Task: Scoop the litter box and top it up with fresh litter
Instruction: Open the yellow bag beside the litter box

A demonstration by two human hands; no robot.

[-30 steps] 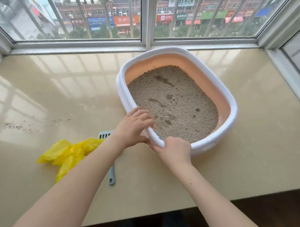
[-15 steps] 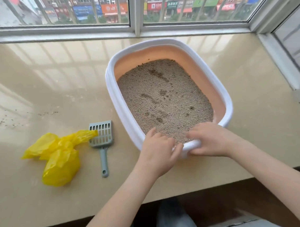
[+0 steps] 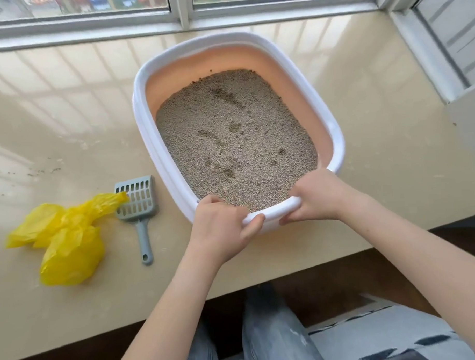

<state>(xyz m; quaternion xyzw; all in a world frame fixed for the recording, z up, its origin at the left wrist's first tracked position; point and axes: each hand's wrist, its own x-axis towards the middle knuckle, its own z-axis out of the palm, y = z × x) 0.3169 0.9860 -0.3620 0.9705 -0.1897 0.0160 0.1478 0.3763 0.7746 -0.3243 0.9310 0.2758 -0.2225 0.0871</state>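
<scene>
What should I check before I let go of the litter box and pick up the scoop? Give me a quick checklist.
1. Litter box flat on the counter, clear of the front edge: ok.
2. Both hands free to reach: not ok; left hand and right hand grip the near rim.
3. Scoop within reach, left of the box, handle toward you: ok.
4. Scoop unobstructed: not ok; the yellow bag overlaps its slotted head.
5. Bag opened for waste: not ok; it lies crumpled.
6. Fresh litter at hand: cannot tell; none in view.
</scene>
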